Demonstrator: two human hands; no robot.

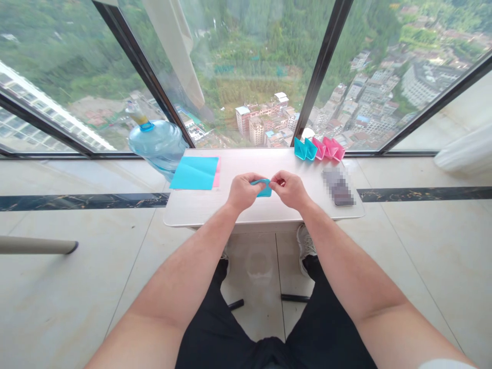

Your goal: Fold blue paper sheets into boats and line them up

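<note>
Between my hands, just above the front half of a small white table (203, 207), is a small folded piece of blue paper (264, 190). My left hand (244, 191) grips its left side with thumb and fingers closed. At its right edge, my right hand (289, 189) pinches the paper between thumb and fingertips. Some of the folds are hidden by my fingers. To the left lies a flat blue sheet (195, 173) with a crease across it, on top of pink paper (217, 173).
Folded blue paper boats (305, 149) and pink ones (328, 148) stand in a row at the table's back right. Near them lies a blurred phone (340, 187). A large water bottle (159, 146) stands beyond the left corner. Windows rise behind the table.
</note>
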